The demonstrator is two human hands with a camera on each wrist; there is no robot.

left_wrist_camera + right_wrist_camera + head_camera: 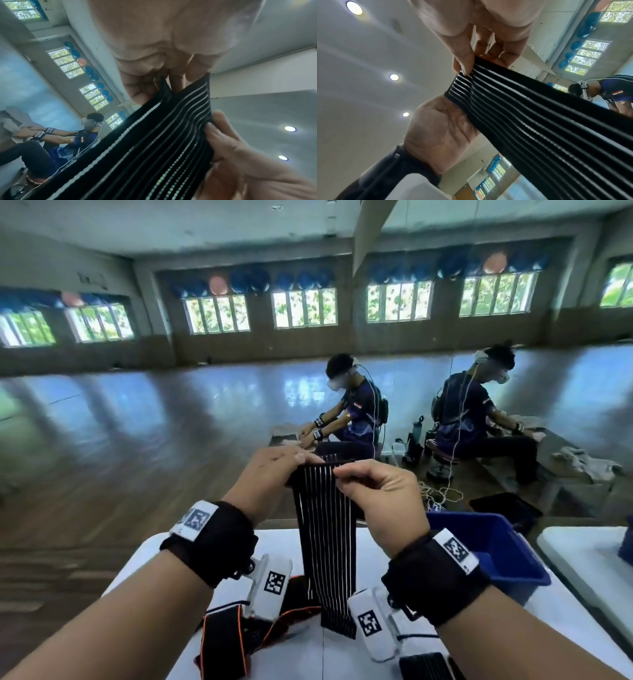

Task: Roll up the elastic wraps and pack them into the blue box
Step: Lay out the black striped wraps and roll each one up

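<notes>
A black elastic wrap with thin white stripes (327, 542) hangs from both hands above the white table (342, 655); its lower end reaches the tabletop. My left hand (274, 470) pinches the top left corner, and my right hand (370, 484) pinches the top right corner. In the left wrist view the striped wrap (154, 142) runs between the left hand (154, 83) and the right hand (223, 135). The right wrist view shows the wrap (539, 121) pinched by the right hand (471, 63). The blue box (496, 546) stands at the right on the table.
A black wrap with orange edging (239, 631) lies crumpled at the table's front left. Another dark wrap (424, 666) lies at the front edge. A second white table (589, 563) stands to the right. Two seated people (356, 412) work beyond the table.
</notes>
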